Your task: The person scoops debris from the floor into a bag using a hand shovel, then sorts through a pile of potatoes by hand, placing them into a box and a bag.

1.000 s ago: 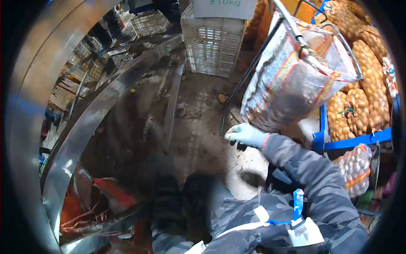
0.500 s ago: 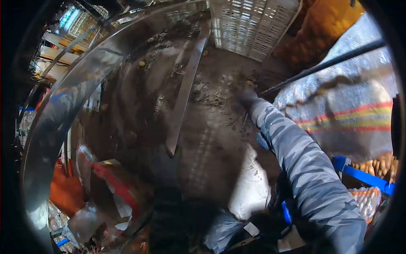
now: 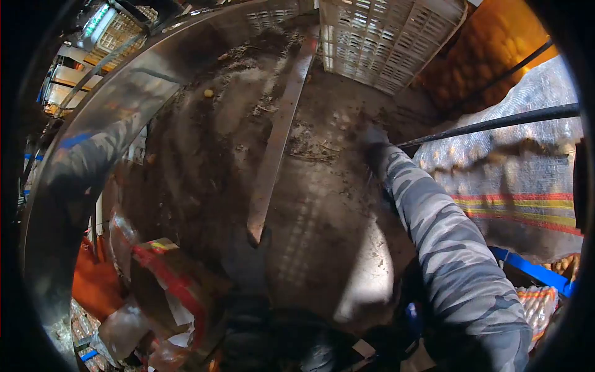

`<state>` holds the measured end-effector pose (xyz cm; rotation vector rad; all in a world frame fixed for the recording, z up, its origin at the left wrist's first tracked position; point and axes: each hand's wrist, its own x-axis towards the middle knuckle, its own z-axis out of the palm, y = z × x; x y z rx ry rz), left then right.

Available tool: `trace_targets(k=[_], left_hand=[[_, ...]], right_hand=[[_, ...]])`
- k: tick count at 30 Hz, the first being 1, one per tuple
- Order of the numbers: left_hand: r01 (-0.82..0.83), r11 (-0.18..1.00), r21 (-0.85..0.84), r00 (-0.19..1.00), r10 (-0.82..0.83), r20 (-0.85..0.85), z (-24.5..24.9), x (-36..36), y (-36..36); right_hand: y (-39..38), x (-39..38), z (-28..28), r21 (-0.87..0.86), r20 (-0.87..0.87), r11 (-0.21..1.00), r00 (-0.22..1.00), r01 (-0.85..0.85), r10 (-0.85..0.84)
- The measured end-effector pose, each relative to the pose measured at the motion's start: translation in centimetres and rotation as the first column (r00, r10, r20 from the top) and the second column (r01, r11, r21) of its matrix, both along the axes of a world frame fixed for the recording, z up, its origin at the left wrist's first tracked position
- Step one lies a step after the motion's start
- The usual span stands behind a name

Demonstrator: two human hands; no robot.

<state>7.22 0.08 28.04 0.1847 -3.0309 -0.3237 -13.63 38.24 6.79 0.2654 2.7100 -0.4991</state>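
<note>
My right arm, in a grey camouflage sleeve (image 3: 446, 248), reaches forward from the lower right. At its end, my right hand (image 3: 375, 137) is dark and blurred, low over the dirty floor (image 3: 347, 186). A long dark rod (image 3: 489, 125) runs from the hand toward the right edge, and the hand appears closed on its lower end; the fingers are not distinct. Loose dirt and litter (image 3: 313, 149) lie just left of the hand. My left hand is out of view. A flat metal bar (image 3: 279, 139) stretches across the floor to the left of the dirt.
A white plastic crate (image 3: 387, 46) stands at the back, beside an orange net sack (image 3: 502, 49). A striped woven sack (image 3: 514, 180) is at right. A shiny curved metal band (image 3: 80, 161) bounds the left. A taped cardboard box (image 3: 161, 273) sits lower left; a small round yellowish thing (image 3: 208, 93) lies farther back.
The rod's right end has swung downward in view, while its lower end stays by my right hand. The whole scene has shifted slightly down and right as the camera moved.
</note>
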Motion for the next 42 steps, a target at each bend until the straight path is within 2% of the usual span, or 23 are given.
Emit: trace_targets(k=[1,3,5,7,10,12,14,15,16,17,19,21,22,23,25,27,28,30,34,36,38,40,42], left_hand=[[0.019,0.999,0.048,1.0,-0.018,-0.02,0.1,0.0,0.0],[0.031,0.998,0.057,0.999,-0.029,-0.031,0.0,0.2,-0.1],[0.002,1.0,0.014,0.999,-0.002,0.041,-0.3,0.3,-0.4],[-0.058,0.995,-0.081,0.978,0.073,0.195,-0.5,0.4,-0.5],[-0.028,0.999,-0.027,0.995,0.03,0.092,1.5,0.3,0.8],[0.018,0.999,-0.034,0.998,-0.017,0.057,2.1,0.2,0.8],[0.033,0.998,-0.059,0.997,-0.029,0.078,2.8,0.2,1.1],[0.022,0.997,-0.076,0.994,-0.014,0.109,3.3,0.1,1.3],[0.014,0.996,-0.092,0.991,-0.001,0.136,3.9,0.0,1.5],[0.038,0.988,-0.148,0.999,-0.032,0.04,3.5,0.2,1.2],[0.08,0.965,-0.251,0.981,-0.121,-0.15,1.9,0.7,1.0],[0.135,0.99,-0.036,0.99,-0.133,0.041,4.3,0.6,1.1],[0.107,0.994,-0.012,0.991,-0.106,0.083,4.7,0.4,1.3],[0.076,0.997,-0.03,0.994,-0.073,0.083,4.9,0.5,1.7],[0.011,0.998,-0.055,0.996,-0.006,0.09,5.2,0.6,2.0],[-0.054,0.997,-0.056,0.993,0.06,0.103,5.4,1.1,2.4],[-0.091,0.994,-0.058,0.988,0.097,0.117,5.6,1.0,2.6],[-0.157,0.986,-0.049,0.977,0.162,0.138,6.2,1.3,3.0],[-0.203,0.979,-0.03,0.967,0.206,0.153,5.9,0.8,2.7],[-0.22,0.975,0.004,0.963,0.217,0.162,5.8,0.4,2.3],[-0.249,0.965,0.087,0.955,0.229,0.188,5.9,-0.1,2.0],[-0.308,0.92,0.242,0.936,0.248,0.251,6.3,-0.5,2.1],[-0.426,0.739,0.521,0.893,0.25,0.375,7.1,-1.1,2.8]], right_hand=[[0.7,0.1,-1.6,0.018,0.011,0.974,0.974,-0.225,0.225],[-0.1,1.5,-4.2,0.046,-0.003,0.95,0.951,-0.308,0.308],[-1.7,2.5,-5.4,0.019,0.044,0.967,0.966,-0.254,0.253],[-3.9,3.7,-0.6,-0.042,0.172,0.998,0.983,-0.053,0.06],[-5.2,7.3,-5.4,-0.081,0.008,0.982,0.986,-0.168,0.169],[-7.7,10.4,-4.1,-0.194,-0.024,0.98,0.998,0.051,-0.057],[-9.8,11.7,2.0,-0.193,0.096,0.974,0.986,-0.118,0.139],[-10.0,11.9,6.2,-0.172,0.232,0.905,0.876,-0.39,0.422],[-10.2,12.9,6.1,-0.198,0.178,0.808,0.791,-0.554,0.586],[-10.2,13.9,5.1,-0.214,0.106,0.686,0.682,-0.695,0.724],[-10.9,17.1,1.6,-0.211,-0.336,0.564,0.601,-0.798,0.725],[-12.6,18.4,7.1,-0.659,-0.061,0.645,0.881,-0.388,0.469],[-12.4,19.3,10.8,-0.779,0.241,0.624,0.888,-0.063,0.392],[-12.3,20.1,15.8,-0.747,0.528,0.6,0.803,0.285,0.275],[-10.2,22.2,22.3,-0.716,0.59,0.638,0.735,0.284,0.334],[-7.3,25.5,26.1,-0.812,0.527,0.475,0.775,0.338,0.35],[-6.0,27.8,27.4,-0.89,0.445,0.255,0.843,0.379,0.303],[-3.6,31.2,29.0,-0.869,0.494,0.12,0.838,0.479,0.232],[-1.9,33.8,30.4,-0.93,0.355,0.162,0.918,0.329,0.176],[-1.7,34.1,30.9,-0.859,0.512,0.071,0.844,0.507,0.159],[-1.8,34.7,31.3,-0.774,0.626,-0.006,0.767,0.633,0.139],[-1.7,35.3,31.6,-0.774,0.625,-0.021,0.77,0.632,0.129],[-1.8,35.5,31.8,-0.771,0.626,-0.067,0.773,0.633,0.101]])
